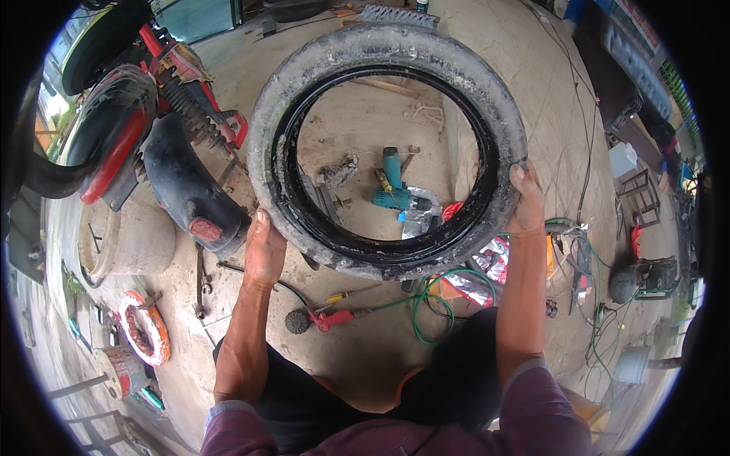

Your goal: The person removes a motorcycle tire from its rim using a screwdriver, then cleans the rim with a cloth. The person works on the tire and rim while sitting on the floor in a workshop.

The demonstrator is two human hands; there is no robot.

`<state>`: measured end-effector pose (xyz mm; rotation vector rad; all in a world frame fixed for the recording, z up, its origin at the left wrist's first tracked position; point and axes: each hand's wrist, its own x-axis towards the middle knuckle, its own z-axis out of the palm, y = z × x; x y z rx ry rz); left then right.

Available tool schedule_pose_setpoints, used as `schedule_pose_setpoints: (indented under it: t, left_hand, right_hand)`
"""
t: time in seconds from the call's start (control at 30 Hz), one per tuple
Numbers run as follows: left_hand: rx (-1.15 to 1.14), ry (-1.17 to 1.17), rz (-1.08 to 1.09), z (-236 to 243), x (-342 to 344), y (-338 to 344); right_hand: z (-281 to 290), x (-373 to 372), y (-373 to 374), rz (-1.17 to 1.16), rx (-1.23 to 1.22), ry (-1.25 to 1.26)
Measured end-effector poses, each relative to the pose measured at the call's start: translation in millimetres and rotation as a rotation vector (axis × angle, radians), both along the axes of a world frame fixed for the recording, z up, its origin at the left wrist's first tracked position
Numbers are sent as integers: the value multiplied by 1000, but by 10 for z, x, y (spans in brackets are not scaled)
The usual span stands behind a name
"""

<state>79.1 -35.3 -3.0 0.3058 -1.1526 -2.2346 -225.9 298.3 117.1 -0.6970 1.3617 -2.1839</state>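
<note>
A worn, dusty tyre (391, 49) is held up off the floor in front of me, its hollow middle facing me. My left hand (265, 247) grips its lower left side, thumb on the near face. On the right side my right hand (526, 199) holds it the same way, fingers mostly hidden behind the rubber. Through the tyre's opening a teal cordless drill (392, 194) shows on the concrete, beside a grey crumpled rag (338, 172).
On the left are motorbike parts with a black rear mudguard (179, 171) and a whitish bucket (141, 243). Nearer lie wrenches (201, 292), a red air tool with a round brush head (334, 318), a screwdriver (334, 298) and a green hose (426, 334). Cables cross the floor at right.
</note>
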Motion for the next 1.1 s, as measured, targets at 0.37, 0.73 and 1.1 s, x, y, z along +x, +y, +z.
schedule_pose_setpoints:
  t: [0.37, 0.73, 1.1]
  left_hand:
    - [41, -34, 111, 161, 42, 58]
    - [7, -65, 108, 293, 81, 70]
    - [48, -75, 125, 397, 97, 74]
  right_hand:
    - [85, 77, -77, -58, -68, -211]
    - [281, 240, -148, -102, -35, -258]
    - [308, 248, -166, 38, -65, -255]
